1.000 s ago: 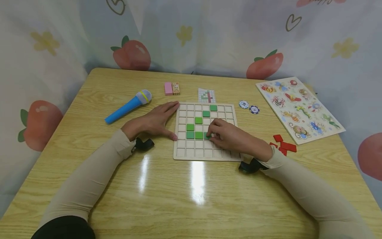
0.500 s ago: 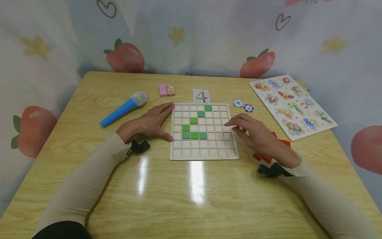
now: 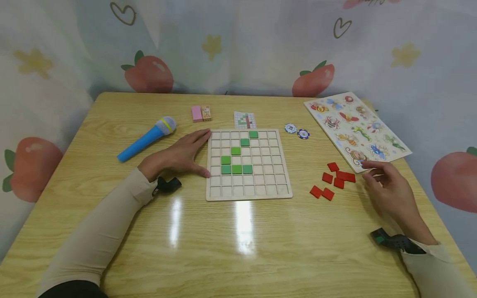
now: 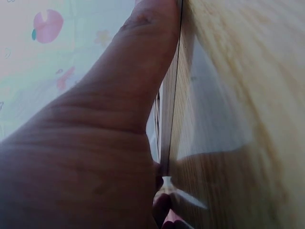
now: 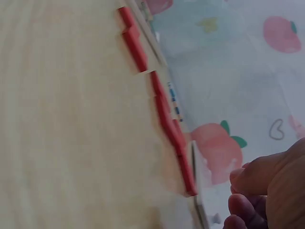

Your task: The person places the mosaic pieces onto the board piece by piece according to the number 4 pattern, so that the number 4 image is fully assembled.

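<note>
A wooden grid board (image 3: 262, 158) lies mid-table, with several green square tiles (image 3: 236, 169) set in its cells. My left hand (image 3: 179, 156) rests along the board's left edge, thumb and fingers spread. In the left wrist view, the left hand (image 4: 109, 109) lies beside the board's thin edge (image 4: 167, 124). Several red square tiles (image 3: 327, 178) are scattered right of the board, two of them set edge to edge. Just right of these, my right hand (image 3: 391, 190) hovers with loosely bent fingers and nothing in them. The right wrist view shows red tiles (image 5: 167, 119) beyond the fingertips (image 5: 238, 176).
A small pattern card (image 3: 244, 120) sits behind the board. Two poker chips (image 3: 297, 130) lie at its back right. An insect puzzle board (image 3: 357, 128) is at the far right. A toy microphone (image 3: 147, 139) and small pink and patterned blocks (image 3: 201, 113) lie back left.
My right hand has let go of a green tile in the board and moved right, past the red tiles. The left hand stays at the board's edge. The head view has shifted slightly.
</note>
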`<state>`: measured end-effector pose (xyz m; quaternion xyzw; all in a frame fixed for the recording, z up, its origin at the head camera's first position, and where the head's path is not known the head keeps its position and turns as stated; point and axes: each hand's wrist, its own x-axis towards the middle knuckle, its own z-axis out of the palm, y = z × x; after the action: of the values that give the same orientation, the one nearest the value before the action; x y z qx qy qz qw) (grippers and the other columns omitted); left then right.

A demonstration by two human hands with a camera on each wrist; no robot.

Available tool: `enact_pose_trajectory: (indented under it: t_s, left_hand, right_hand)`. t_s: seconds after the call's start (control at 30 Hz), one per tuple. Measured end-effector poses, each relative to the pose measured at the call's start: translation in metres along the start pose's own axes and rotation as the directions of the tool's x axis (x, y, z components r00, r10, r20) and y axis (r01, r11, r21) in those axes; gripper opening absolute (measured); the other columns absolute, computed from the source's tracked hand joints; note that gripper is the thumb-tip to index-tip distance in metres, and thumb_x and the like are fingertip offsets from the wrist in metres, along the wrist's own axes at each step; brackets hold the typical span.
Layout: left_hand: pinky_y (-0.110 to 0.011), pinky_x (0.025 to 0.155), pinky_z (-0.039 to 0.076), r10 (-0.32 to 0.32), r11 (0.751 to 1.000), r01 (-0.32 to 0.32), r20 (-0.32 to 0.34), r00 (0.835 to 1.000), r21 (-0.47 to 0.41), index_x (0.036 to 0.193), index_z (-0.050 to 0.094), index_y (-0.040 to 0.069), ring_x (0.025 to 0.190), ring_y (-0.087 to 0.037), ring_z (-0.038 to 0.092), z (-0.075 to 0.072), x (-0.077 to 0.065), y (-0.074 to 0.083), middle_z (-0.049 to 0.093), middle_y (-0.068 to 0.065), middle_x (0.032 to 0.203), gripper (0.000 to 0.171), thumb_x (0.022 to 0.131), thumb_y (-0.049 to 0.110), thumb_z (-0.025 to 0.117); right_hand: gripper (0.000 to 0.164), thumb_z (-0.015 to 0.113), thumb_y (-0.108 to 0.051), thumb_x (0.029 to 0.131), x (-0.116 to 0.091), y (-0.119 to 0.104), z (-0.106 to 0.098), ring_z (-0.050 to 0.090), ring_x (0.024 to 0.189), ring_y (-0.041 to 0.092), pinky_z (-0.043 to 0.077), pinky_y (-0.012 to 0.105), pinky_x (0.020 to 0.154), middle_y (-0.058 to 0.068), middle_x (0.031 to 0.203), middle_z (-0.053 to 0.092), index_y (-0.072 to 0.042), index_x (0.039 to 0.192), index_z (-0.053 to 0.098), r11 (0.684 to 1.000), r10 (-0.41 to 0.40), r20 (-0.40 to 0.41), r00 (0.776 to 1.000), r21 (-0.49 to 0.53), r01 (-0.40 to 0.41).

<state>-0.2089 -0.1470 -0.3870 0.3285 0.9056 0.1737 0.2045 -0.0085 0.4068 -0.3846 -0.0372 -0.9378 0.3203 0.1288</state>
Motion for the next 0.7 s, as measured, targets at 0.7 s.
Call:
enact_pose_trajectory:
  t_s: [0.7]
  left_hand:
    - [-0.064, 0.134, 0.014, 0.006, 1.0, -0.006, -0.002, 1.0, -0.007, 0.174, 0.002, 0.015, 0.167, -0.042, 0.007, -0.001, -0.001, 0.001, -0.001, -0.009, 0.182, 0.136, 0.08, 0.069, 0.085]
  right_hand:
    - [0.029, 0.074, -0.004, 0.1, 0.0, 0.015, 0.011, 0.041, 0.086, -0.02, 0.038, 0.006, 0.071, 0.016, 0.107, 0.064, 0.001, 0.128, 0.072, 0.981, -0.103, 0.09, 0.991, -0.156, 0.116]
